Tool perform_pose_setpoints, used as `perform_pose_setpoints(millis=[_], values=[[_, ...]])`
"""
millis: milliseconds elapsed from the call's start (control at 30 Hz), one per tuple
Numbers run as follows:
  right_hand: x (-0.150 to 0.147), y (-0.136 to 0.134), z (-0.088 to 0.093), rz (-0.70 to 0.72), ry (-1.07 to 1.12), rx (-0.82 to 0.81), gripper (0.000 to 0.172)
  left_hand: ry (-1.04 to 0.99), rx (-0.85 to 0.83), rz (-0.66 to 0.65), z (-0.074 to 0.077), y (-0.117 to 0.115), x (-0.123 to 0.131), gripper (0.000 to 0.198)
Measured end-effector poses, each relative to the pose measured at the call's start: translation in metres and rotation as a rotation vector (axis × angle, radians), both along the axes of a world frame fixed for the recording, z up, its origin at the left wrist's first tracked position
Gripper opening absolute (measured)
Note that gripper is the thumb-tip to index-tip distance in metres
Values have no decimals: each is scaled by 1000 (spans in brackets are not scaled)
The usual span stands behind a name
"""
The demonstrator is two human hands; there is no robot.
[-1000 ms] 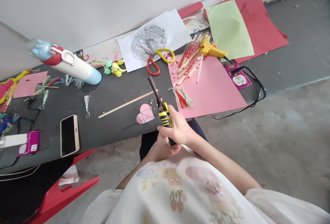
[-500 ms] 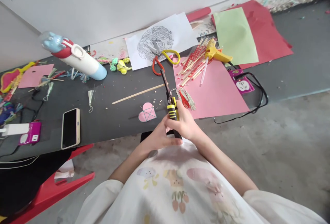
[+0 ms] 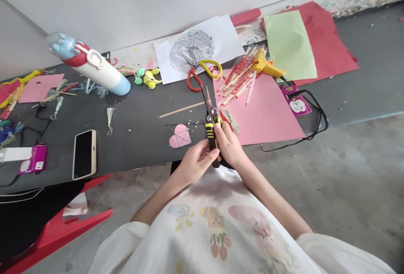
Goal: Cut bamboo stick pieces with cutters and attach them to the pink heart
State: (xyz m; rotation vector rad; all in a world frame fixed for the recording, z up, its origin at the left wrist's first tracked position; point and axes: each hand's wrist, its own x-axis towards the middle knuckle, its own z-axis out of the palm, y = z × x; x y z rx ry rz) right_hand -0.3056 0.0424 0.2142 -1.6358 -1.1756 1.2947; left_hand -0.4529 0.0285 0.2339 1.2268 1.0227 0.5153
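Both my hands are on a pair of pliers [image 3: 211, 133] with black and yellow handles, held upright at the table's front edge. My left hand [image 3: 199, 160] closes round the lower handle, its thumb across the grip. On the other side, my right hand [image 3: 230, 143] grips near the pivot. The jaws point away from me and stand slightly apart. Just beyond them lies a thin wooden stick [image 3: 181, 110]. A pink paper heart [image 3: 181, 136] with drawn lines is left of the pliers, among small crumbs. A red and pale tassel [image 3: 229, 119] lies partly behind my right hand.
Scissors [image 3: 197, 67] lie on a dragon drawing [image 3: 167, 59]. Right of them, red-patterned sticks [image 3: 238, 76] and a yellow glue gun [image 3: 267, 67] rest on pink paper [image 3: 268, 114]. A bottle [image 3: 101, 70], a phone [image 3: 84, 154] and corded purple sockets [image 3: 296, 100] share the table.
The plier jaws have parted and the handles have come closer to upright. My right fingers have shifted near the pivot. The wooden stick's left end now lies farther right.
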Motion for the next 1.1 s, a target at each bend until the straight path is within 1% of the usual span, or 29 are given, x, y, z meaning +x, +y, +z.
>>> perform_pose_setpoints(millis=[133, 267, 333, 433, 467, 500, 533, 600, 700, 800, 867, 900, 967, 1100], values=[[-5, -5, -11, 21, -2, -30, 42, -61, -76, 53, 3, 2, 6, 39], [-7, -11, -18, 43, 3, -51, 42, 8, -51, 37, 5, 0, 8, 43], [-8, -15, -19, 60, 14, -76, 42, 145, 64, 29, 9, 0, 6, 46], [-8, -20, -20, 53, -10, -72, 41, 470, 400, 82, 19, 4, -2, 43], [-8, -21, -20, 45, -27, -65, 40, 548, 487, 104, 23, 6, -5, 41], [-8, -22, -20, 37, -43, -57, 38, 593, 537, 117, 26, 8, -8, 39], [-8, -23, -20, 33, -56, -51, 37, 610, 548, 115, 28, 10, -10, 38], [-8, -24, -20, 37, -77, -46, 33, 593, 483, 74, 28, 13, -11, 38], [-8, -22, -17, 37, -144, -46, 28, 492, 306, 44, 18, 12, -6, 34], [-9, -19, -12, 27, -241, -70, 25, 273, 101, 104, 4, 8, 3, 32], [-9, -17, -9, 29, -289, -94, 24, 139, 11, 148, -2, 5, 8, 33], [-9, -17, -8, 34, -304, -103, 24, 101, -9, 166, -4, 4, 10, 32], [-10, -18, -8, 48, -326, -115, 25, 87, -22, 191, -3, 2, 13, 30], [-11, -20, -10, 66, -358, -117, 26, 153, -50, 204, 2, 2, 16, 27]])
